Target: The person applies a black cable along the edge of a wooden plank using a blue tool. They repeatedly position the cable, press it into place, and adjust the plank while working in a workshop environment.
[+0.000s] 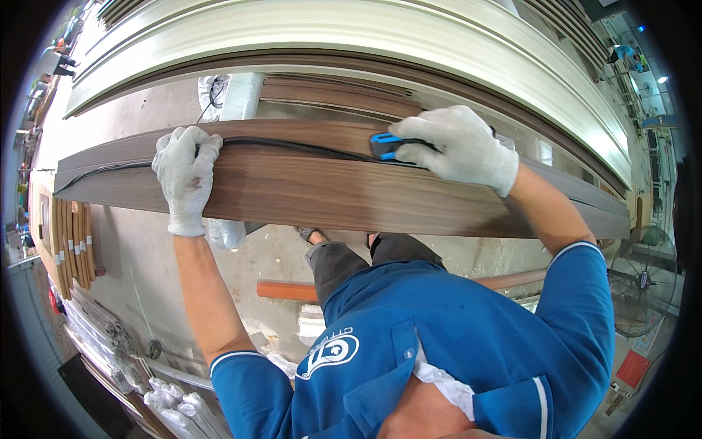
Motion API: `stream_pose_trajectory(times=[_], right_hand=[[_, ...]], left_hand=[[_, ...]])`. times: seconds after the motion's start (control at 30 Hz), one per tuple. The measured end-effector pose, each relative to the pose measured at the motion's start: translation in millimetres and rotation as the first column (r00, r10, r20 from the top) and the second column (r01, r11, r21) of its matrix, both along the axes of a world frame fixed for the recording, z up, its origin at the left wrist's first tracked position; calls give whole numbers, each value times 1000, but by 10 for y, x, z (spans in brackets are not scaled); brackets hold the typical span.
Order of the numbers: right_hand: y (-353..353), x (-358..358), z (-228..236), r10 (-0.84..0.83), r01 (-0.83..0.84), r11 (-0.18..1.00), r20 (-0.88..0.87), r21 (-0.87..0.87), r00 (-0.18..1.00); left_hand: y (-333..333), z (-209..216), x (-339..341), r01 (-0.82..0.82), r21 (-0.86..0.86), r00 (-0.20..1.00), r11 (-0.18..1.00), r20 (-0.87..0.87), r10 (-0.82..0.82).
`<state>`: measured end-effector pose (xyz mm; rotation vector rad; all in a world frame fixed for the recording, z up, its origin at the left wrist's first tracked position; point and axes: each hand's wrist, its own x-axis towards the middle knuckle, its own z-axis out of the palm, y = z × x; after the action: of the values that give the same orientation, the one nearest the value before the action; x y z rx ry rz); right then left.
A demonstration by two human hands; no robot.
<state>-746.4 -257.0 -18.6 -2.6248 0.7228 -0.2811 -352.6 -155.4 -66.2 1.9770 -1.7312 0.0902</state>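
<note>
A long brown wood-grain profile (292, 192) lies crosswise in front of me. Along it runs a thin black flexible strip (285, 144), whose loose left end trails over the board. In a white knit glove, my left hand (187, 164) curls its fingers and thumb around the strip at the board's left part. My right hand (464, 145), also gloved, grips a small black-and-blue hand tool (385, 145), which rests on the profile where the strip meets it. My fingers partly cover the tool, so its exact kind does not show.
Long cream-white profiles (351, 33) lie beyond the board, with more brown profiles (336, 96) below them. A floor fan (643, 280) stands at the right. Upright boards (73, 241) and plastic-wrapped lengths (183, 410) are at the left. An orange-brown bar (287, 290) lies on the floor.
</note>
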Motion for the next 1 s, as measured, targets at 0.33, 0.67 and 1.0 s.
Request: stream_pose_trajectory(times=[0.33, 0.67, 1.0], right_hand=[[-298, 342, 17, -47, 57, 982, -62, 178, 997], [-402, 314, -8, 17, -14, 978, -11, 209, 1000], [12, -1088, 188, -154, 157, 971, -32, 181, 988]], left_hand=[[0, 17, 63, 74, -97, 997, 993, 42, -70], [-51, 40, 172, 103, -69, 995, 992, -1, -103], [-71, 42, 116, 19, 27, 999, 999, -42, -18]])
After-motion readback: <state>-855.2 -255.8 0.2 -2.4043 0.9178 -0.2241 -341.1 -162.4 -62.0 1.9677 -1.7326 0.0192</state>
